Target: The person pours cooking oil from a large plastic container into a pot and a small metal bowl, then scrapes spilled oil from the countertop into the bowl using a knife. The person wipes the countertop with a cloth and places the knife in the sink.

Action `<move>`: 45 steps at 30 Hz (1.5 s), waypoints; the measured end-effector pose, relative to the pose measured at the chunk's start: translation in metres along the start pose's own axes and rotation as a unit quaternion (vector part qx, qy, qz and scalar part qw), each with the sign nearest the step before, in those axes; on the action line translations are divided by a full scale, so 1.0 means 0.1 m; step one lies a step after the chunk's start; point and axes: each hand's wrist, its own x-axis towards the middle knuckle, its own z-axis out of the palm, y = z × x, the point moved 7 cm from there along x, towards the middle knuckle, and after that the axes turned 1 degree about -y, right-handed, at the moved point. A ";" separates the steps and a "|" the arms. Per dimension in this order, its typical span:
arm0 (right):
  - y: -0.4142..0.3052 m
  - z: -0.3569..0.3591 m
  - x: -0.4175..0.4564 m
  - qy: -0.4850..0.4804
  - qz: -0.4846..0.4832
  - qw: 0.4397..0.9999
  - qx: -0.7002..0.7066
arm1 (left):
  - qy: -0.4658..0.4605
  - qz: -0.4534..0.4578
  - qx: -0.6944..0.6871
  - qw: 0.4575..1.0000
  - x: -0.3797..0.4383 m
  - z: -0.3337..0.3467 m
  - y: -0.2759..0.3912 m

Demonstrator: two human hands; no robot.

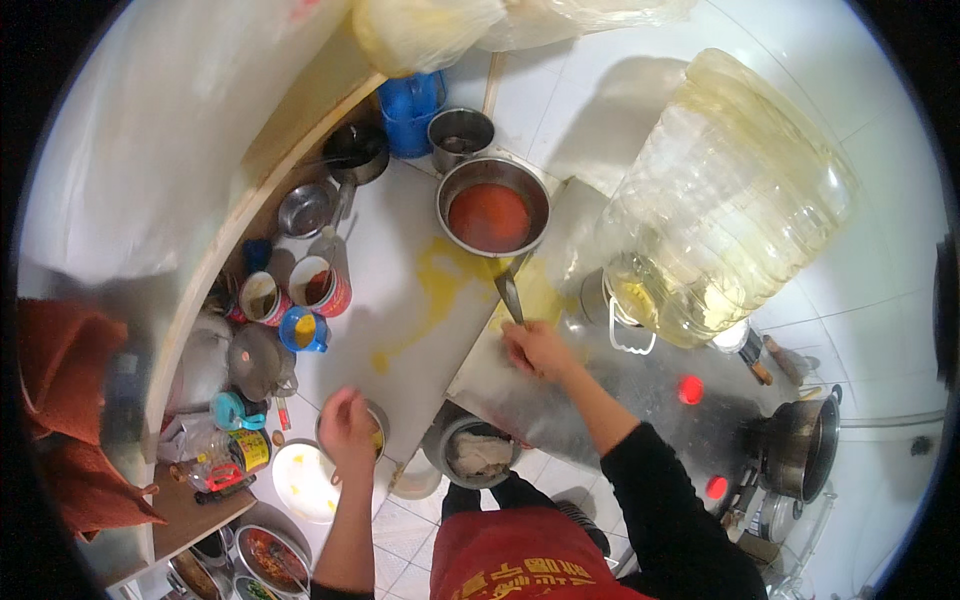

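Observation:
My right hand (536, 349) is closed around the handle of a metal saucepan (493, 206) that holds red-orange liquid, at the middle of the counter. My left hand (349, 426) is over a small metal bowl (381, 442) at the lower left and partly covers it; whether its fingers touch or hold anything cannot be told. Close by lies a round white lid or plate (304, 482) with yellow spots. Yellow liquid (442, 281) is spilled on the counter between the pan and the bowl. A large clear plastic jug (735, 202) rests tilted over a metal pot (596, 296) on the right.
Along the left stand tins (330, 292), a blue cup with yellow contents (304, 328), and a metal bowl (306, 210). A metal pot (460, 135) stands behind the saucepan. Red caps (691, 389) lie on the right counter. Below the counter's edge is a bin (480, 454) with a cloth-like lump.

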 end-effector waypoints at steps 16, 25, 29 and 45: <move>1.31 -0.38 -1.03 0.149 0.010 0.989 0.015 | -0.114 -0.333 -0.112 0.929 2.05 2.77 -0.51; 1.38 -0.40 -0.91 0.161 -0.039 0.985 -0.040 | -0.140 -0.293 -0.132 0.936 2.21 2.01 -0.02; 1.32 -0.38 -0.90 0.163 -0.080 0.982 -0.060 | -0.114 -0.286 -0.127 0.943 2.38 1.71 -0.06; 0.84 -0.50 -1.20 0.189 -0.119 0.969 -0.109 | 0.026 -0.310 -0.237 0.921 2.63 1.39 -0.76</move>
